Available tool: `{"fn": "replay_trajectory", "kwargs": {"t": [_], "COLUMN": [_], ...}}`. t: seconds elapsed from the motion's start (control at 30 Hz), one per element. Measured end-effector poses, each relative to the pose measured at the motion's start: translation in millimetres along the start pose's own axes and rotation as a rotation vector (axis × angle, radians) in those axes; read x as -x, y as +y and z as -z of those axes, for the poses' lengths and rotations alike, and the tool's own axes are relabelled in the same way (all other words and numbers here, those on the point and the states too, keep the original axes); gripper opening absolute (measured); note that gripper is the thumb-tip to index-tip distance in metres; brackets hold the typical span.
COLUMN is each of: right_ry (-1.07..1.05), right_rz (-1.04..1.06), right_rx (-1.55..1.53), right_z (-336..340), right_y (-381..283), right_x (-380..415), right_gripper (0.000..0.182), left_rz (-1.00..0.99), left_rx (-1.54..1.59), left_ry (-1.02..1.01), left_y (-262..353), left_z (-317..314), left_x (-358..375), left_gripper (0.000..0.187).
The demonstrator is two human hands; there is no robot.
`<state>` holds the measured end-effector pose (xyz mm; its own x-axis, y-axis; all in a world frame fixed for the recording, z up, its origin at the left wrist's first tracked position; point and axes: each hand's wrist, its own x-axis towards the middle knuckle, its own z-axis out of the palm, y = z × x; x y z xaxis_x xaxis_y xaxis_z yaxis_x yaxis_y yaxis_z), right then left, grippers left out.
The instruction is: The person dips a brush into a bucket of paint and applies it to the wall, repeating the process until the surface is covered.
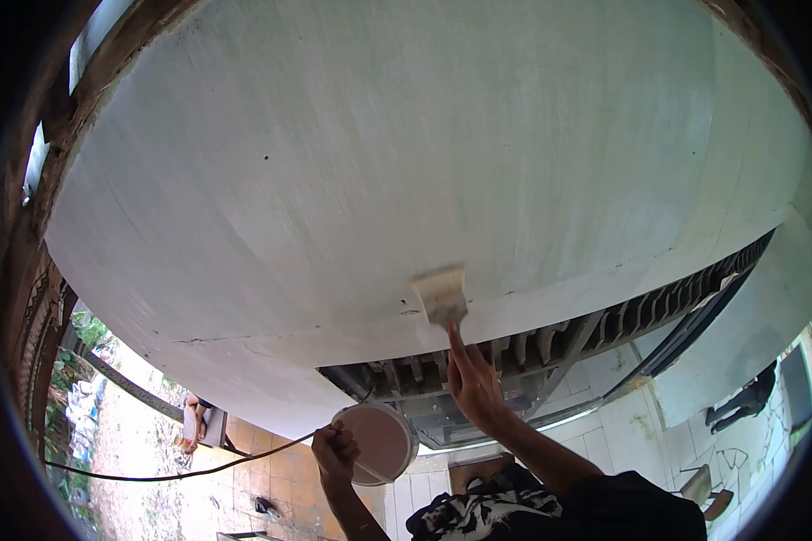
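Observation:
My right hand is closed around the handle of a wide, flat paintbrush. The pale bristles lie against the large whitish-green painted panel, close to its lower edge. Lower and to the left, my left hand grips the rim or handle of a round bucket; which of the two is hidden by the fingers. The bucket's opening faces me, and pale pinkish-white paint shows inside.
A slatted vent opening runs below the panel. One dark cable stretches from the left toward the bucket. Wooden beams frame the left side. Another person sits at lower left; a dark-clothed figure appears at right.

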<state>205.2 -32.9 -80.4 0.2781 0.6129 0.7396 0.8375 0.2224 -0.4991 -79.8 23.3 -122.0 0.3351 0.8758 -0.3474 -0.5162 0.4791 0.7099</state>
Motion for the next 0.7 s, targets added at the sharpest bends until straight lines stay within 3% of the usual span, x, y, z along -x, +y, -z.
{"fn": "replay_trajectory", "kwargs": {"t": [0.07, 0.17, 0.33, 0.47, 0.57, 0.7], "right_ry": [-0.029, 0.039, 0.207, 0.239, 0.238, -0.048], "right_rz": [0.038, 0.127, 0.342, 0.377, 0.327, 0.043], "right_rx": [-0.099, -0.171, -0.146, -0.151, -0.096, -0.056], "right_z": [-3, 17, 90, 94, 60, 7], "right_y": [14, 3, -67, -92, -59, -10], "right_x": [32, 16, -155, -224, -192, -41], "right_gripper": [0.062, 0.061, 0.057, 0.061, 0.066, 0.067], "left_rz": [-0.001, 0.011, 0.002, 0.005, 0.015, 0.037], "left_rx": [0.007, 0.008, 0.004, 0.003, 0.003, 0.013], "left_ry": [0.007, -0.018, -0.116, -0.074, -0.085, -0.022], "left_y": [-4, -3, -2, -5, -6, -10], "left_z": [-3, -9, -14, -22, -18, -17], "left_x": [-2, -10, -13, -11, -13, -14], "left_gripper": [0.013, 0.012, 0.012, 0.012, 0.012, 0.011]}}
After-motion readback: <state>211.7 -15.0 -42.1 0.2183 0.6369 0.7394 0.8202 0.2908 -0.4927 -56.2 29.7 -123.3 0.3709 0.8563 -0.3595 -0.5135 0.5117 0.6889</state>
